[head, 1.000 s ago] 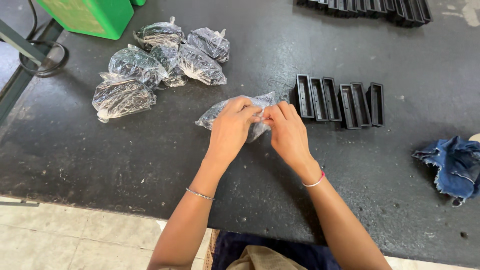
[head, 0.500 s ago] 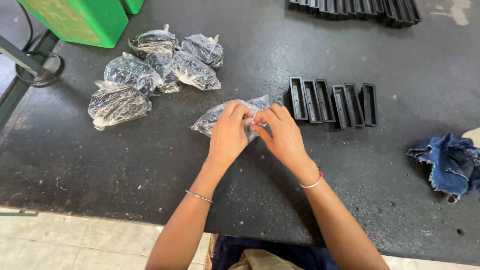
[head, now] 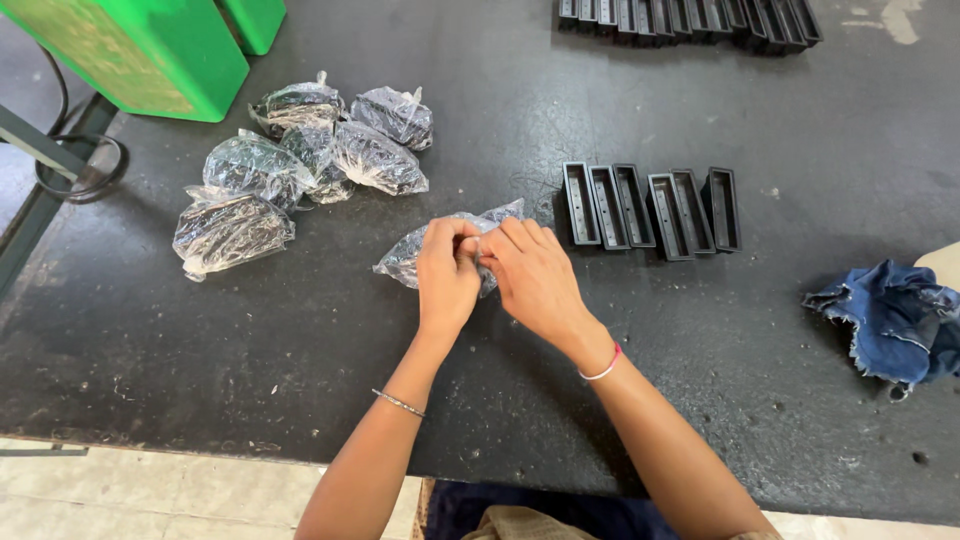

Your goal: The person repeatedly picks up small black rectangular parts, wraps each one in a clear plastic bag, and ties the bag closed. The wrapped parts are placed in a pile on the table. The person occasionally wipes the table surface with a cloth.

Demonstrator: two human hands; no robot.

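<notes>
A clear plastic bag (head: 405, 258) filled with small dark parts lies on the black table (head: 200, 350) in front of me. My left hand (head: 447, 276) and my right hand (head: 530, 275) meet over the bag's right end, fingers pinched on the plastic there. Most of that end is hidden under my fingers. Just right of my hands stands a row of several black rectangular trays (head: 650, 207), apart from the bag.
Several more filled clear bags (head: 300, 160) are piled at the left. A green box (head: 140, 50) stands at the far left corner. Another row of black trays (head: 690, 18) runs along the far edge. A blue denim scrap (head: 895, 315) lies at the right.
Both hands stay pinched on the bag; the fingers have shifted slightly at its right end. The view has drifted a little, nothing else on the table moved.
</notes>
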